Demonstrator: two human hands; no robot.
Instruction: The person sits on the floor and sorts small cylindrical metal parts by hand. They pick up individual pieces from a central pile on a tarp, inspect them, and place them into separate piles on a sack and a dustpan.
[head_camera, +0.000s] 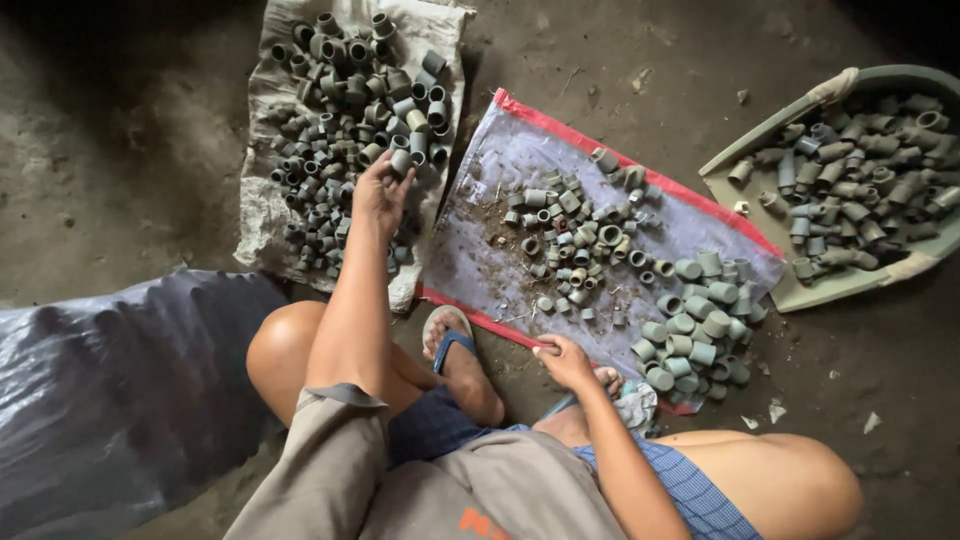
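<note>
**Sorting station, grey pipe fittings: hazards noted**

Item 1. The left hand (381, 190) is held at 11 o'clock over the sack pile (345, 120). The fingers are curled down and pinch a short grey coupling (401, 160) at the pile's near edge. Risk: the piece may be let slip onto the heap and roll off the white sack (262, 215) onto the dirt floor, since the heap slopes to that edge.

Item 2. The right hand (565, 360) is rested at 6 o'clock on the red-edged sheet (500, 160). The fingers are pressed together and flat; nothing is seen to be held. Risk: the sheet may be dragged, so that the small mixed fittings (575, 240) at its centre are scattered into the larger sleeves (695, 325) at 4 o'clock.

Item 3. The tilted tub (735, 195) at 2 o'clock is filled with elbows. Risk: spillage over its low rim.

Item 4. The sandalled foot (455, 350) is placed touching the sheet's edge; a shift may disturb the sorted groups.
</note>
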